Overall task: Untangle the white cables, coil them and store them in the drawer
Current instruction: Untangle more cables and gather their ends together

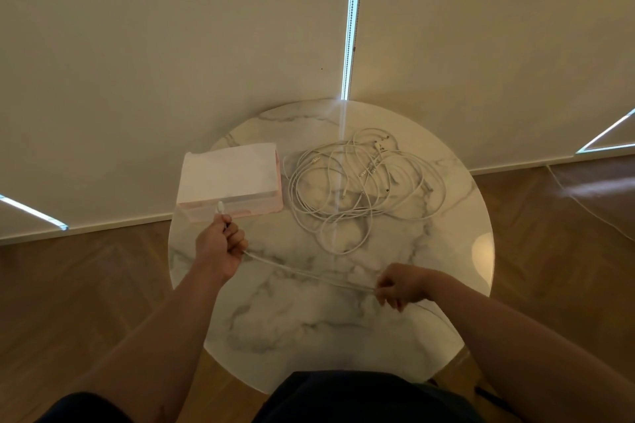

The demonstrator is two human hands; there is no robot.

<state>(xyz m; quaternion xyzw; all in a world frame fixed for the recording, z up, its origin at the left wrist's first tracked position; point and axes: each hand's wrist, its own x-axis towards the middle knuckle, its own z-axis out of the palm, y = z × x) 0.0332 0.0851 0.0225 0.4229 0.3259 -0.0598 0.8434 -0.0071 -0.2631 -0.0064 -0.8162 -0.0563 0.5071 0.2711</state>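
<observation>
**One cable separated, coiling not yet started**

Head view. Holding one white cable (309,273) stretched low over the table (343,336). Left hand (220,244) curled round the plug end, just in front of the pink drawer box (230,178). Right hand (402,285) pinching the cable with its fingers. Remaining tangle (360,182) lying behind, beside the box. Likely next: winding loops toward the left hand, keeping slack clear of the tangle.

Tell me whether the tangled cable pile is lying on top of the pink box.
No, the cable pile lies on the marble table beside the pink box.
</observation>
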